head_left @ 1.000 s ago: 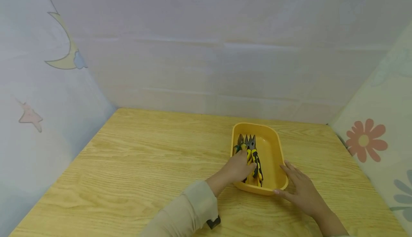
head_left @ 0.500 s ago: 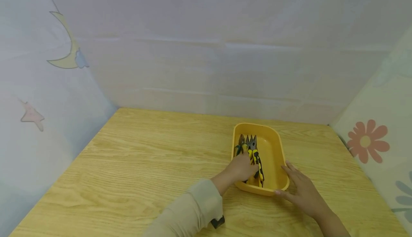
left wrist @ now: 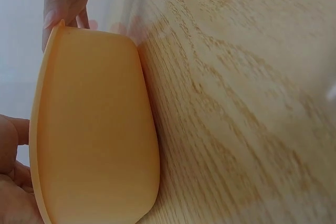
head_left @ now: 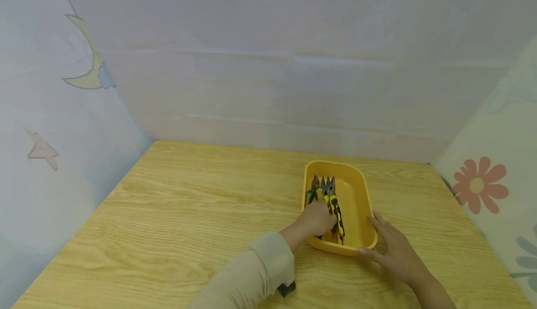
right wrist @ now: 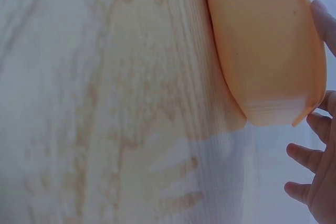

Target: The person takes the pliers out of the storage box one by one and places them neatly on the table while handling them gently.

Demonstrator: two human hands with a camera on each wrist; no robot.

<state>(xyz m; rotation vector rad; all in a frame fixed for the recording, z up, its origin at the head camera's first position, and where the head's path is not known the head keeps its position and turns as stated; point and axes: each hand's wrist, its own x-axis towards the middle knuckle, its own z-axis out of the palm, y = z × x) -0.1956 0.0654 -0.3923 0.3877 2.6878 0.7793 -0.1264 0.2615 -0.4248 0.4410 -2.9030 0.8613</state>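
Note:
A yellow plastic tray (head_left: 354, 216) stands on the wooden table, with several pliers lying along its left side. My left hand (head_left: 316, 218) reaches down into the tray, its fingers curled over the pliers at the far left, which have green-and-yellow handles (head_left: 311, 195). The fingertips are hidden below the hand. Just right of it lie pliers with yellow-and-black handles (head_left: 337, 213). My right hand (head_left: 394, 255) rests against the tray's front right corner, thumb at the front rim and fingers along the right side. In the right wrist view its fingers (right wrist: 304, 156) are extended and spread.
The wood-grain table (head_left: 189, 206) reaches back to a pale cloth wall (head_left: 235, 90). Printed cloth walls stand at left and right, one with a red flower (head_left: 476, 185). A small dark block (head_left: 287, 289) shows beneath the left sleeve.
My left forearm has shifted slightly to the right, while the left hand stays over the pliers. The tray, pliers and right hand look nearly the same.

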